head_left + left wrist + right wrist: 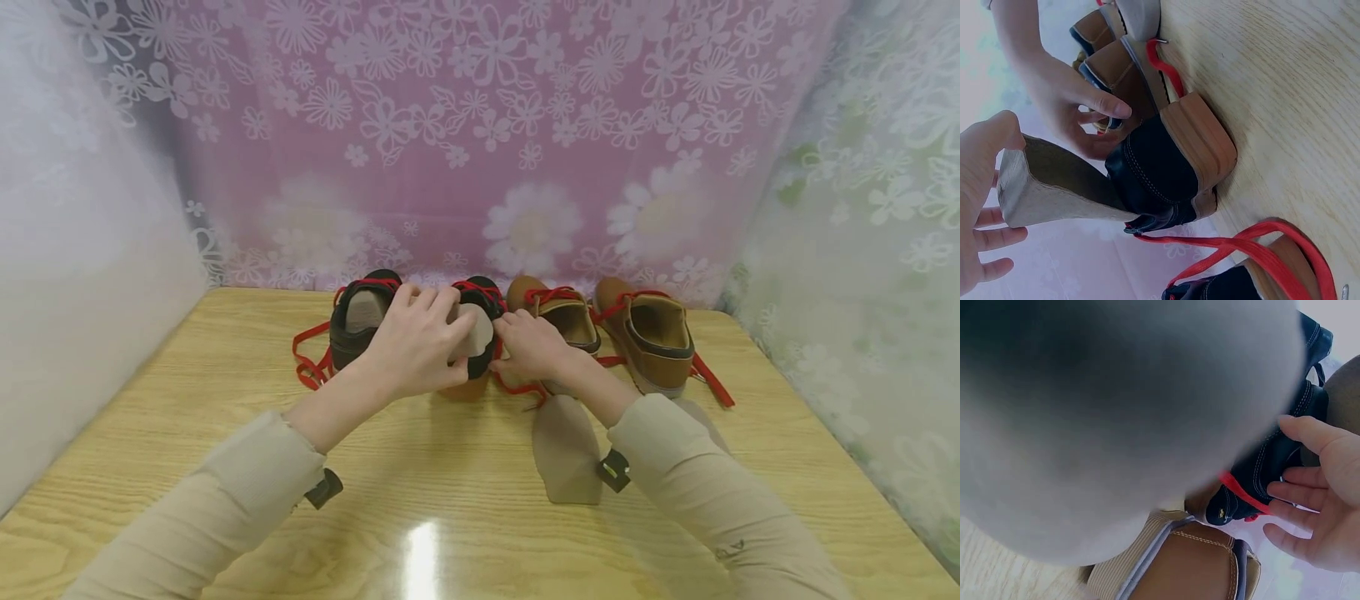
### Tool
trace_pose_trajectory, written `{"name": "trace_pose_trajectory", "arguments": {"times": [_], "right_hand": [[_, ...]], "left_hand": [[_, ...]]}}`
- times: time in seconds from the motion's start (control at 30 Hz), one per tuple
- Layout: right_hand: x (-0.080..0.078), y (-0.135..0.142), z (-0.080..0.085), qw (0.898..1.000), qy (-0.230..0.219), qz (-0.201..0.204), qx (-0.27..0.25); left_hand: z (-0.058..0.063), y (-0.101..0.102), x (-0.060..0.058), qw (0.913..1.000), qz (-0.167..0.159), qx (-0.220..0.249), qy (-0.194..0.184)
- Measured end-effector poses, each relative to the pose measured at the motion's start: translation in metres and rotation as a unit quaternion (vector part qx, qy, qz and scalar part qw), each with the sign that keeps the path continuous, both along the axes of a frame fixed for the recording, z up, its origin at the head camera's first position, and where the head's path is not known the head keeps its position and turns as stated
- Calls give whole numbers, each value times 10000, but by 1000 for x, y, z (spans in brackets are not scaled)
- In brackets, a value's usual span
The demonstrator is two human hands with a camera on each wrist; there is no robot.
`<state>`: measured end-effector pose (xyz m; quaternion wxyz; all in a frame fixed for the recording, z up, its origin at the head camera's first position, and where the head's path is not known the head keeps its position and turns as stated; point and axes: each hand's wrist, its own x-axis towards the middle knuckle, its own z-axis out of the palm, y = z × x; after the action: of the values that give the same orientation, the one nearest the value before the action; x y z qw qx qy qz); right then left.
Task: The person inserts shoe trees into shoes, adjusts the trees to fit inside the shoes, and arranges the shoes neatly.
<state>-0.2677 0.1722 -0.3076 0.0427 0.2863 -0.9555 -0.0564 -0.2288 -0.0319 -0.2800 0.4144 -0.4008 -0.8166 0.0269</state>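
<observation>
My left hand (420,342) holds a beige insole (1054,187) by its end, thumb on one side and fingers on the other. The insole's other end goes into the opening of a black shoe (1154,156) with red laces and a tan sole. Beside that shoe's right side is my right hand (1329,487), its fingers loosely spread and thumb apart, at or very near the black upper. Left of them stands another black shoe (352,333) with a beige insole (366,310) inside. Two brown shoes, the nearer (564,321) and the farther (660,333), stand to the right.
A loose insole (566,450) lies on the wooden table (465,508) below my right forearm; part of another shows behind the sleeve. Red laces (712,379) trail beside the shoes. A floral pink curtain (450,167) hangs behind. A large blurred grey shape (1122,425) blocks much of the right wrist view.
</observation>
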Motion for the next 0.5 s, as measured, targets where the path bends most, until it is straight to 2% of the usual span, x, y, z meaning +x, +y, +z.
{"name": "trace_pose_trajectory", "arguments": {"times": [0.27,0.5], "right_hand": [[1,-2,-3,9994,-54,-214,-266],[0,-1,-4,9954,-442,-317,-790]], "left_hand": [[-4,6,-1,9999,-54,125,101],[-5,10,-2,9997,-131,173,80]]}}
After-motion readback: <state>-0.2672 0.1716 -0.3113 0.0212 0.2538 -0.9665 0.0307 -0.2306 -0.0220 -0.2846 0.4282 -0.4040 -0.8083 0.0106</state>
